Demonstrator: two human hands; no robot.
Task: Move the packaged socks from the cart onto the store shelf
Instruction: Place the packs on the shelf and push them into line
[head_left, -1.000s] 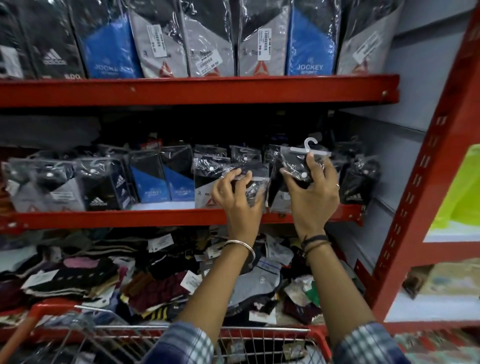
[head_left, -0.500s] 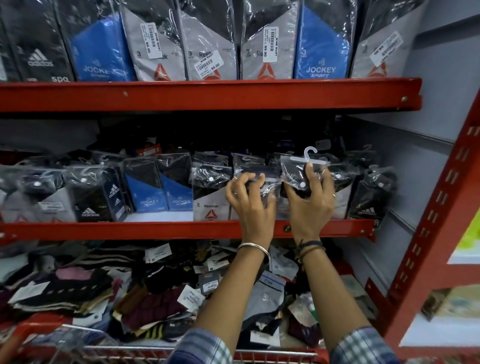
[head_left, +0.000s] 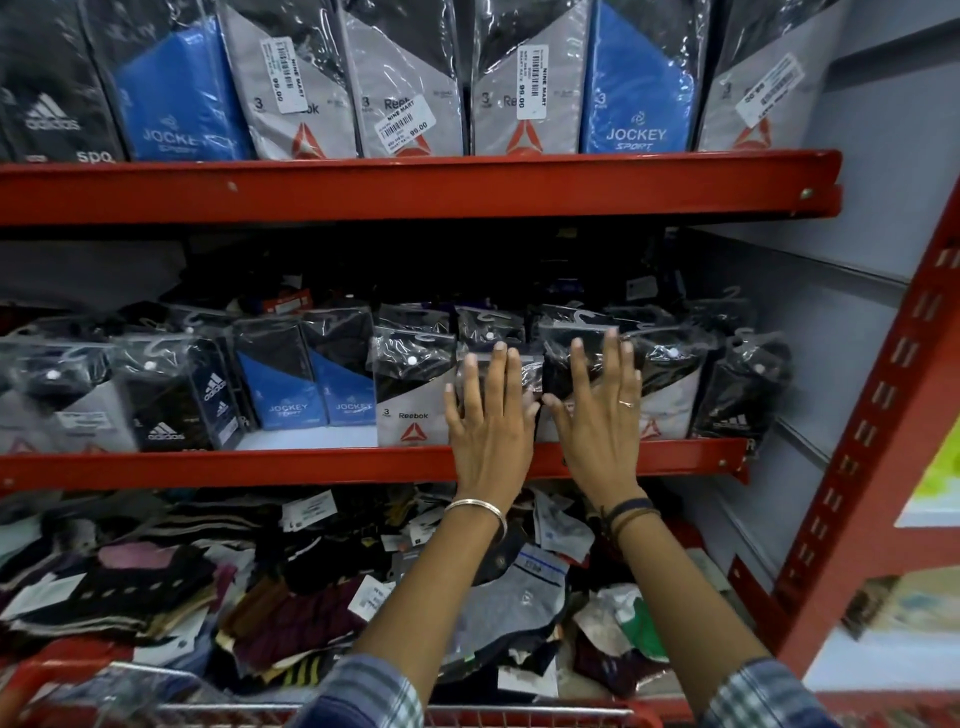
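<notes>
1. The shelf (head_left: 415, 189) edges and the upright (head_left: 878, 415) are red; the back wall (head_left: 831, 322) is pale grey.
2. The top-row packs: black Adidas pack (head_left: 49, 88), blue Jockey packs (head_left: 176, 98), and grey Reebok packs (head_left: 296, 104) with black tops and red triangles.
3. The middle-row socks (head_left: 410, 389) repeat these colours under clear glossy wrap: black over grey, blue with black, black with white stripes.
4. The loose socks (head_left: 291, 618) below are mixed: maroon, grey, green, black with yellow stripes, with white tags.
5. The sleeves (head_left: 363, 696) are blue-and-white plaid.
6. The left wrist wears a silver bangle (head_left: 475, 506), the right dark bands (head_left: 631, 512).
7. The cart (head_left: 545, 714) rim is red.
</notes>
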